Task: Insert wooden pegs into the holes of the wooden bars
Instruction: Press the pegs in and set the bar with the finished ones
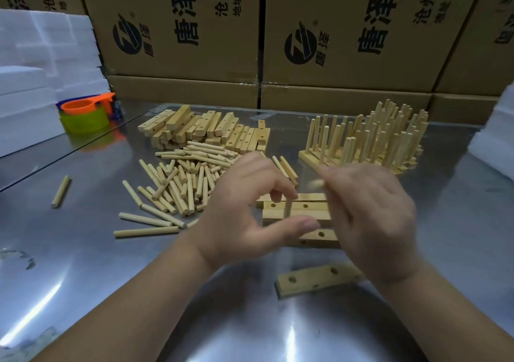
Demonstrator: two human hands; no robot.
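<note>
My left hand (244, 214) pinches an upright wooden peg (288, 208) standing on a drilled wooden bar (303, 208) in the middle of the metal table. My right hand (372, 214) holds a second peg (315, 185), blurred, just above and right of that bar. More bars lie stacked under my hands, and one flat bar (314, 279) with holes lies nearer to me. Loose pegs (178, 186) lie in a heap to the left. A pile of bare bars (203, 130) sits behind them. Bars with pegs standing in them (372, 141) are grouped at the back right.
One stray peg (60, 191) lies far left on the metal table (111, 278). Orange and green plastic cups (83, 116) stand at the back left beside white foam blocks (30, 83). Cardboard boxes (250, 36) wall off the back. More foam (495, 139) shows at the right edge.
</note>
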